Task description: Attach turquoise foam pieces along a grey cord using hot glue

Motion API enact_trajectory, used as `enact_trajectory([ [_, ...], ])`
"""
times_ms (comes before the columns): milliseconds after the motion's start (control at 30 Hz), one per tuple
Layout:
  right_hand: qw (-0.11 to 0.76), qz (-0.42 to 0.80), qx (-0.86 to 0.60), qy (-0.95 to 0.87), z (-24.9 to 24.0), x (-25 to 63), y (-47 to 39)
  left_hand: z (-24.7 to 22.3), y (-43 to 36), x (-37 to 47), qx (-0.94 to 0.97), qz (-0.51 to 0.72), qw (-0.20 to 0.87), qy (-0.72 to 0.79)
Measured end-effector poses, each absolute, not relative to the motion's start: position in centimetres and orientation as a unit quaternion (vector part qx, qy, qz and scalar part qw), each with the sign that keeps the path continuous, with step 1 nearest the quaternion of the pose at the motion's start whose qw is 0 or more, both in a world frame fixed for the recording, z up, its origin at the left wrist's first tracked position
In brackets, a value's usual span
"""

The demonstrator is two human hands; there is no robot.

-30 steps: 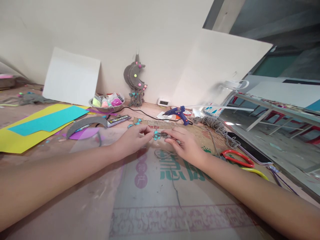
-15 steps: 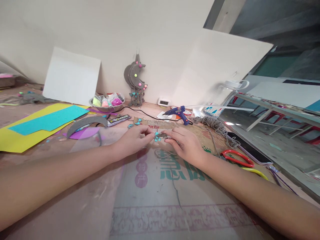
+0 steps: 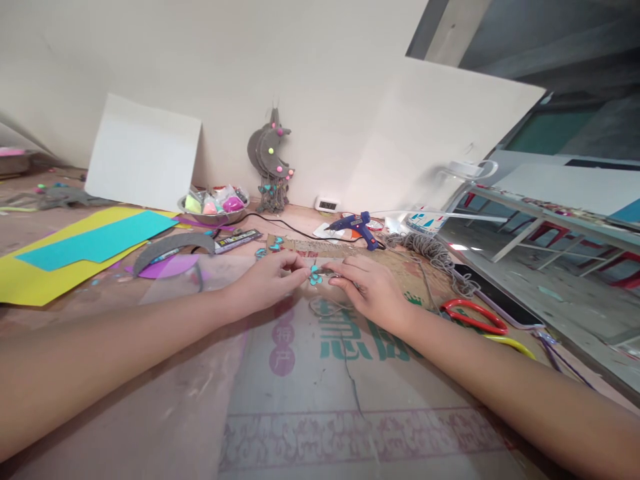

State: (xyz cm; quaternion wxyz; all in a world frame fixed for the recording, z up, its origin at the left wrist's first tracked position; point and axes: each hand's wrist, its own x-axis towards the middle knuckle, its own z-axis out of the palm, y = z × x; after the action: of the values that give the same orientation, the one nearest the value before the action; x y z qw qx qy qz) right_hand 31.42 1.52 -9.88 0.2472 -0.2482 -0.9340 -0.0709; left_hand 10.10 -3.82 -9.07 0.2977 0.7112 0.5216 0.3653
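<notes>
My left hand (image 3: 275, 281) is closed, thumb and forefinger pinching the edge of a small turquoise flower-shaped piece (image 3: 315, 276). Just to the right, my right hand (image 3: 369, 287) has its fingers pressed together. A thin greyish thing shows at its fingertips, close to the turquoise piece, too small to name. Below both hands a thin grey cord (image 3: 353, 385) loops and trails over the clear sheet (image 3: 300, 393), which covers printed cardboard. More small turquoise pieces (image 3: 275, 243) lie behind my left hand.
A blue glue gun (image 3: 367, 230), a tangle of grey cord (image 3: 425, 248), red-handled scissors (image 3: 475, 316) and a phone (image 3: 500, 297) lie to the right. Yellow (image 3: 45, 287) and turquoise sheets (image 3: 100, 241) are at left. Behind stand a bowl (image 3: 213, 217) and a moon-shaped ornament (image 3: 273, 153).
The turquoise piece has turned slightly and shows a little more of its face. Less of the greyish thing shows at my right fingertips. Both hands stay in almost the same place.
</notes>
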Motion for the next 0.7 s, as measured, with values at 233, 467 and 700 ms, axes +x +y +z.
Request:
enact_trajectory([
  [233,0.271,-0.038,-0.268,-0.924,-9.6,31.3,1.4,-9.3,-3.6,10.1,0.71,0.377,0.305,0.51],
  [467,0.342,0.042,-0.307,-0.887,-10.0,31.1,1.9,-9.2,-3.7,10.1,0.693,0.386,0.324,0.515],
  [700,0.279,0.015,-0.342,-0.897,-9.6,31.7,4.3,-9.6,-3.7,9.8,0.725,0.395,0.286,0.486],
])
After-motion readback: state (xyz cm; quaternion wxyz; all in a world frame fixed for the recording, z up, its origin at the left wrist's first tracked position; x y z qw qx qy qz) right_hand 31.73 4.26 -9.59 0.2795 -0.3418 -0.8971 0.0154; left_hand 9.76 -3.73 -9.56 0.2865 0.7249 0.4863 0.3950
